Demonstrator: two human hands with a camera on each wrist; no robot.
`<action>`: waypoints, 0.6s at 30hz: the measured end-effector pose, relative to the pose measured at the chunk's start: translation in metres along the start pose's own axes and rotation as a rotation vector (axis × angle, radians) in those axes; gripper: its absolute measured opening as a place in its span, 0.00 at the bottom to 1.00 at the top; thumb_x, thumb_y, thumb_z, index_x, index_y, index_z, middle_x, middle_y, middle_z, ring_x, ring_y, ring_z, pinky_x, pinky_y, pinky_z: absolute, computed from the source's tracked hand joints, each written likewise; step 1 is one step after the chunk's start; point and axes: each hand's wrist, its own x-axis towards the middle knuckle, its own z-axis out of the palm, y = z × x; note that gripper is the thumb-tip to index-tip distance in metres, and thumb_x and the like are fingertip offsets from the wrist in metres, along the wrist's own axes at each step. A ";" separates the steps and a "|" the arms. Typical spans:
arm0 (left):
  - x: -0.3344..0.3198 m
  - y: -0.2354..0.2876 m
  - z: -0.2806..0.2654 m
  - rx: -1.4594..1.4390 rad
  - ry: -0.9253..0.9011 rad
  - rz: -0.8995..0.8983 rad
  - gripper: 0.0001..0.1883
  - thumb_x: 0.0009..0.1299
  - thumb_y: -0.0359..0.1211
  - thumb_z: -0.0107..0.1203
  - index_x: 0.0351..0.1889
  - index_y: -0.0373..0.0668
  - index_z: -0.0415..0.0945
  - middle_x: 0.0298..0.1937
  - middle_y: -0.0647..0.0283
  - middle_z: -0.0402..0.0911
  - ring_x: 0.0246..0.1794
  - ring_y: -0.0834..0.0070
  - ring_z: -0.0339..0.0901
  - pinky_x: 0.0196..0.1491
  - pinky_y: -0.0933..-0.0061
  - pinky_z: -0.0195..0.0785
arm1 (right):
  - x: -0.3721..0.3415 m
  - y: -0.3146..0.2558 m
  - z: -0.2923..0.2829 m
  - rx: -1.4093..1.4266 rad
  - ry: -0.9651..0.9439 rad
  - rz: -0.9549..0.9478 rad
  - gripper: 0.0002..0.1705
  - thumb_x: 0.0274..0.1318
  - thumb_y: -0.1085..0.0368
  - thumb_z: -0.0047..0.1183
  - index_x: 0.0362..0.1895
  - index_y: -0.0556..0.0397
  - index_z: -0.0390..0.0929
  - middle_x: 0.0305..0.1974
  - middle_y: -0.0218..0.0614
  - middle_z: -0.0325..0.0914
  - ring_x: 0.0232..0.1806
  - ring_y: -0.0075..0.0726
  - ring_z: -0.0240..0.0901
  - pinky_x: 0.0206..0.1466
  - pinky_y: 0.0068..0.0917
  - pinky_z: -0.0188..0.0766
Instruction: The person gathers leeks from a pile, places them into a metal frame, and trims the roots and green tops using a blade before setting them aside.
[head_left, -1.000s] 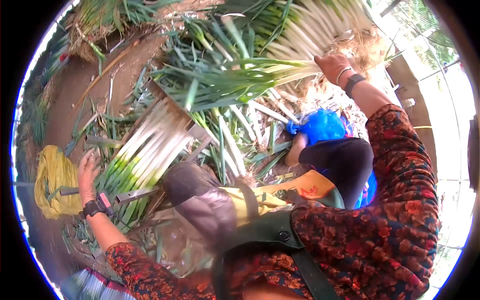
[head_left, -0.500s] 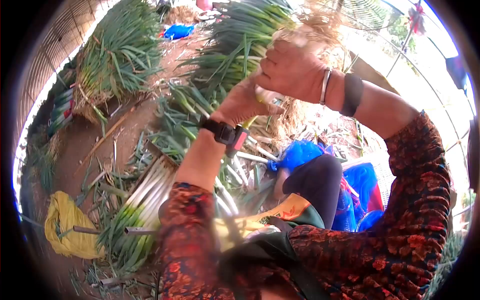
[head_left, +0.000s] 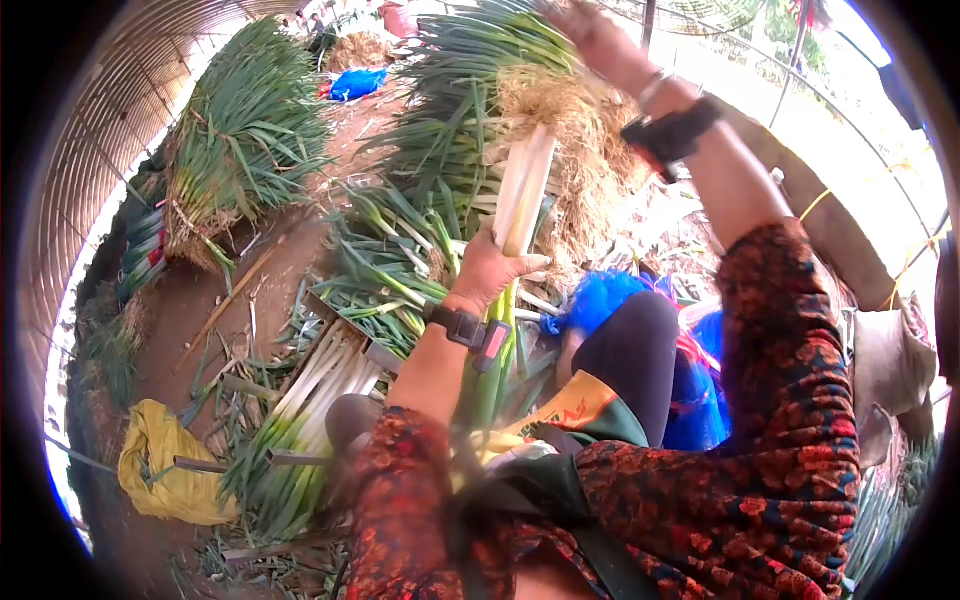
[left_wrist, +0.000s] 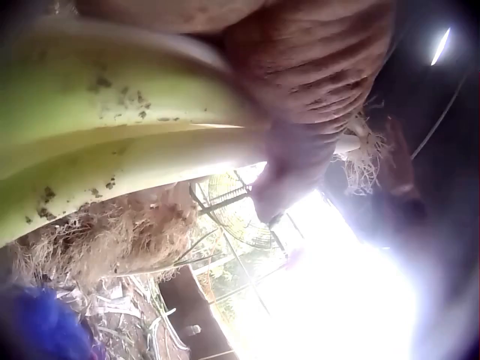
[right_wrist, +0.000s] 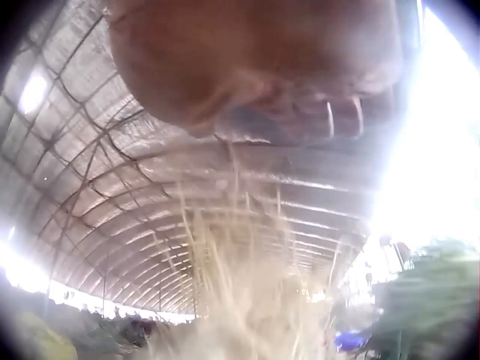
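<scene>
My left hand [head_left: 485, 270] grips a small bunch of leeks [head_left: 525, 190] round the white shafts, roots up and green leaves hanging down toward my lap. Close up in the left wrist view, the thumb [left_wrist: 300, 157] lies across pale green stalks [left_wrist: 135, 105] specked with soil. Blurred and raised beyond the root end, my right hand [head_left: 595, 45] is apart from the shafts. The right wrist view has this hand [right_wrist: 255, 60] above blurred, straw-coloured roots [right_wrist: 255, 292]; I cannot tell whether its fingers hold any strands.
A metal rack [head_left: 382, 358] holds trimmed leeks lying side by side, left of my knees. A yellow sack [head_left: 170, 465] lies beyond it. Behind the held bunch is a heap of rooted leeks [head_left: 600, 190]. Blue plastic [head_left: 600, 300] sits by my knee, and another leek stack [head_left: 245, 130] stands far left.
My left hand came from beside the rack to grip the bunch, which the right hand held sideways earlier. The bunch now stands roots up; the right hand has left the shafts and moved up and away.
</scene>
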 end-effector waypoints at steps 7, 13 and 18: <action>-0.003 -0.075 0.044 0.198 0.113 0.035 0.27 0.53 0.30 0.70 0.48 0.37 0.68 0.41 0.59 0.80 0.34 0.62 0.83 0.36 0.66 0.77 | -0.035 -0.042 0.025 -0.343 -0.440 -0.130 0.42 0.60 0.29 0.40 0.67 0.42 0.66 0.51 0.43 0.80 0.54 0.50 0.76 0.67 0.43 0.59; -0.007 -0.041 0.058 0.587 0.148 0.000 0.26 0.54 0.35 0.68 0.47 0.38 0.68 0.34 0.47 0.81 0.35 0.51 0.81 0.38 0.57 0.74 | -0.104 -0.005 0.083 -1.238 -0.897 -0.191 0.28 0.59 0.38 0.47 0.42 0.49 0.80 0.37 0.37 0.82 0.49 0.42 0.76 0.65 0.55 0.56; -0.032 -0.051 0.057 0.611 0.094 -0.112 0.26 0.53 0.33 0.66 0.48 0.39 0.68 0.36 0.48 0.81 0.38 0.50 0.80 0.42 0.57 0.74 | -0.072 0.080 0.002 -1.602 -0.429 -0.109 0.01 0.49 0.65 0.58 0.28 0.44 0.80 0.25 0.29 0.79 0.34 0.34 0.79 0.50 0.41 0.71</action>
